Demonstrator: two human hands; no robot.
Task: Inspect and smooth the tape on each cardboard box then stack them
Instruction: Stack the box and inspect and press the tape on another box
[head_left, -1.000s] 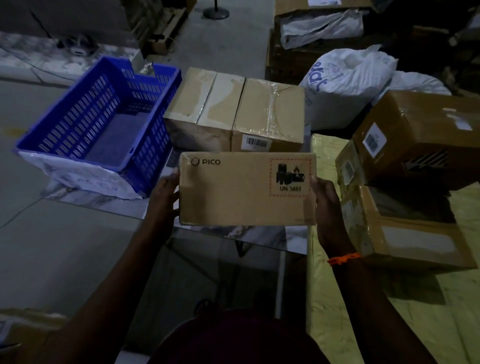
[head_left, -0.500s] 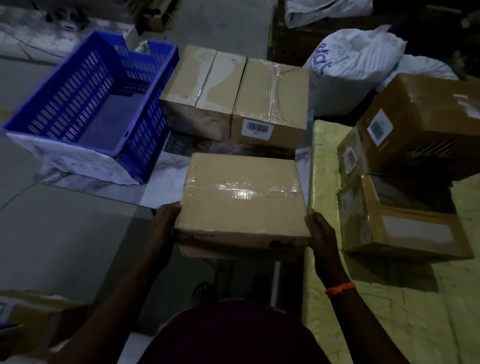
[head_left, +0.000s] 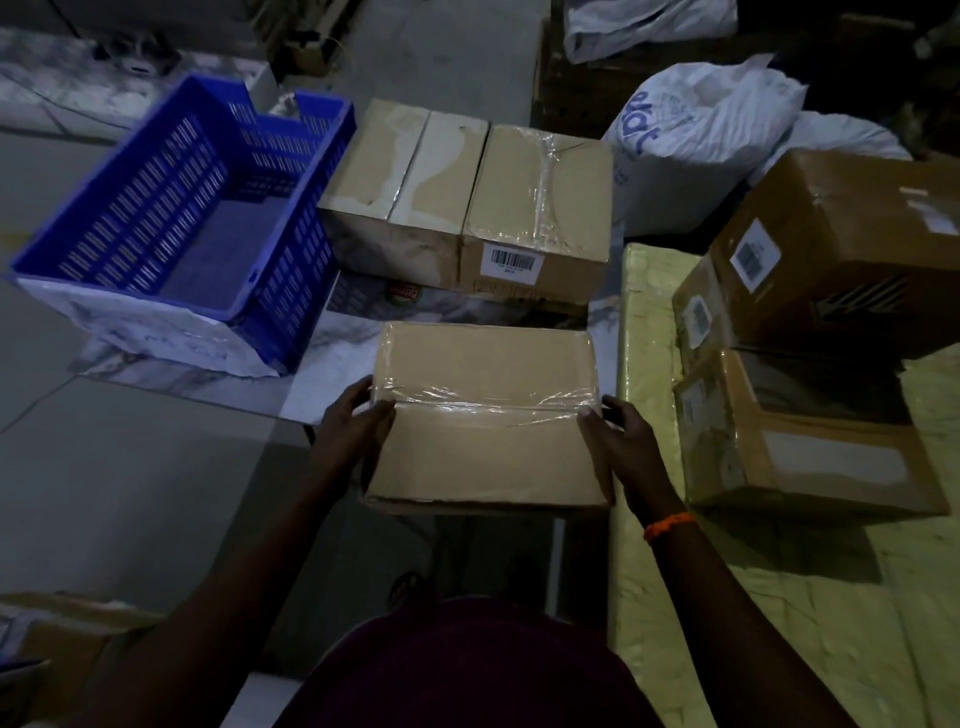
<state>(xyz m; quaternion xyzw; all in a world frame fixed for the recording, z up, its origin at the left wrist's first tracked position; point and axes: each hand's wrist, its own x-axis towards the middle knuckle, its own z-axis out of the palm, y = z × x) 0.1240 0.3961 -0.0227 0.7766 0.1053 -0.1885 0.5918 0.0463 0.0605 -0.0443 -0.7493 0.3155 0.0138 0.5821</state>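
Marble tabletop (head_left: 332, 364) in a dim storeroom; left hand (head_left: 353, 431) and right hand (head_left: 626, 441) grip the cardboard box (head_left: 488, 467), turned since a second ago so its tape (head_left: 483, 404) faces up.

The held box (head_left: 488, 457) hides whether it touches the surface (head_left: 337, 358). The barcode label (head_left: 511, 258) is too small to read. The frame's right edge crops the stacked box (head_left: 841, 244).

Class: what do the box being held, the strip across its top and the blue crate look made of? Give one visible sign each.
The held box: brown cardboard, matt; plain tan faces and a flap seam. The tape: clear plastic film, glossy; it glints and wrinkles across the seam. The blue crate: probably moulded plastic; uniform blue, slotted walls.
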